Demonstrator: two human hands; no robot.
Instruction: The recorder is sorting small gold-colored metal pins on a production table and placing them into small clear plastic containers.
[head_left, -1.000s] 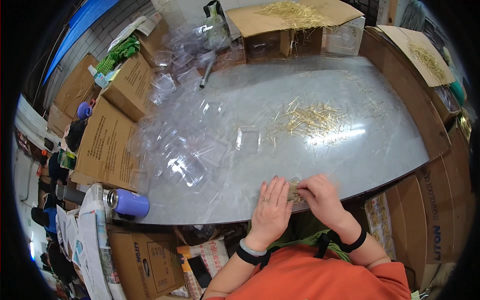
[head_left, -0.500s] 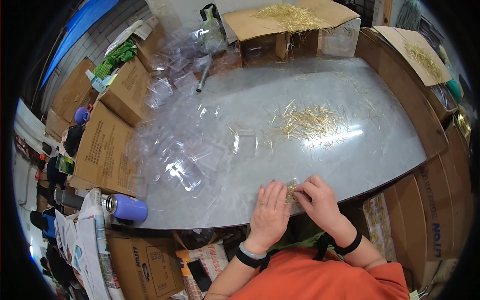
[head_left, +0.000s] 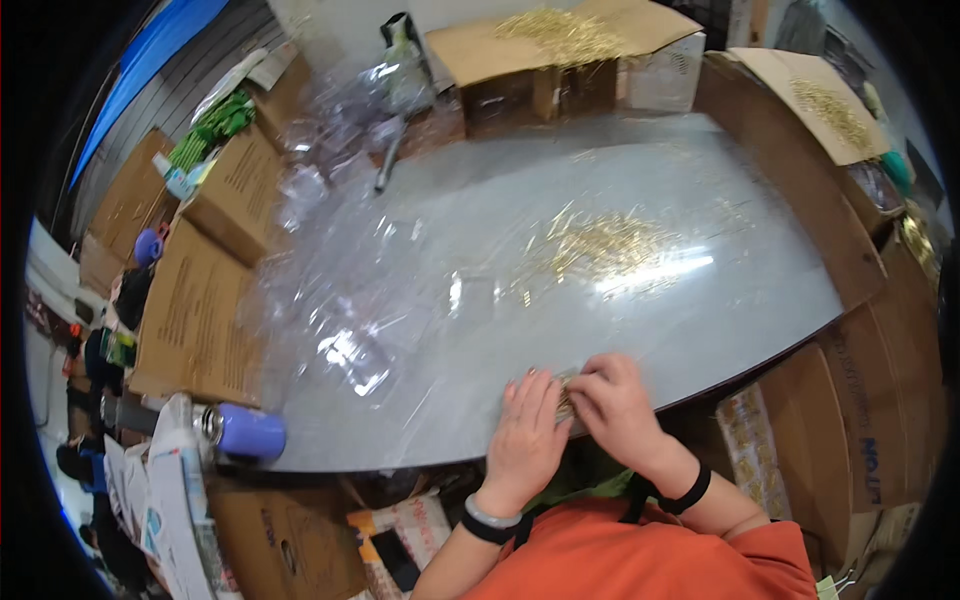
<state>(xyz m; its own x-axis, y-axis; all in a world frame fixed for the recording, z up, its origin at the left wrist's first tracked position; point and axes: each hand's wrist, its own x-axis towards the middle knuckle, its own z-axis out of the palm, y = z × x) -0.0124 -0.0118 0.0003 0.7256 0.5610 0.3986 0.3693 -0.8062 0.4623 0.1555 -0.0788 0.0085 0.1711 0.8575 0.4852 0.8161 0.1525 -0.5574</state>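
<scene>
- At the near edge of the grey surface [head_left: 640,300], seen from the head camera, the left hand [head_left: 525,435] lies flat, fingers spread and pressing down beside a small bundle of gold pins [head_left: 565,400].
- Right hand [head_left: 615,405] curls over the same bundle, fingertips closed on it; the two hands touch over it.
- Farther out, mid-surface, a loose pile of gold pins [head_left: 600,245] lies scattered, well apart from both hands.
- Clear plastic bags [head_left: 340,320] spread across the left half of the surface.
- Cardboard boxes [head_left: 200,310] line the left side; an open box [head_left: 560,60] heaped with more gold pieces stands at the far edge.
- A purple bottle [head_left: 245,432] lies at the near left corner.
</scene>
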